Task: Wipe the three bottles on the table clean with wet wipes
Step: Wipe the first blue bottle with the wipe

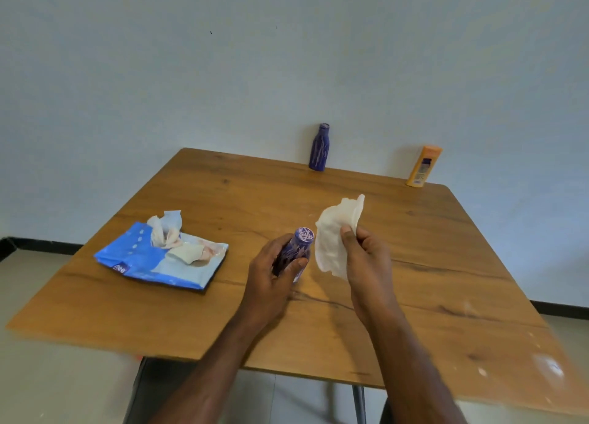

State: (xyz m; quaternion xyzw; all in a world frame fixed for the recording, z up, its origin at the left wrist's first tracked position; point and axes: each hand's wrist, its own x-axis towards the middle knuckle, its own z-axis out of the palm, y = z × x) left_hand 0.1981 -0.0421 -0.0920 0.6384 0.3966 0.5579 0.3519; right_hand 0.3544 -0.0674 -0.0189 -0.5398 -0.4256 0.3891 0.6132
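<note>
While the left hand (pixel 274 274) gripped the blue bottle (pixel 294 253) and the right hand (pixel 366 261) pinched a wipe (pixel 334 235), wetness looked likely to loosen that grip.

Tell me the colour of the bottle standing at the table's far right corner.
The bottle at the far right corner is orange with a small blue-and-white label, seen in the head view.

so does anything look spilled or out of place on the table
Nothing spilled. Pale smudges mark the table at its near right corner, and a wipe sticks loosely out of the pack. Both far bottles stand upright.
</note>
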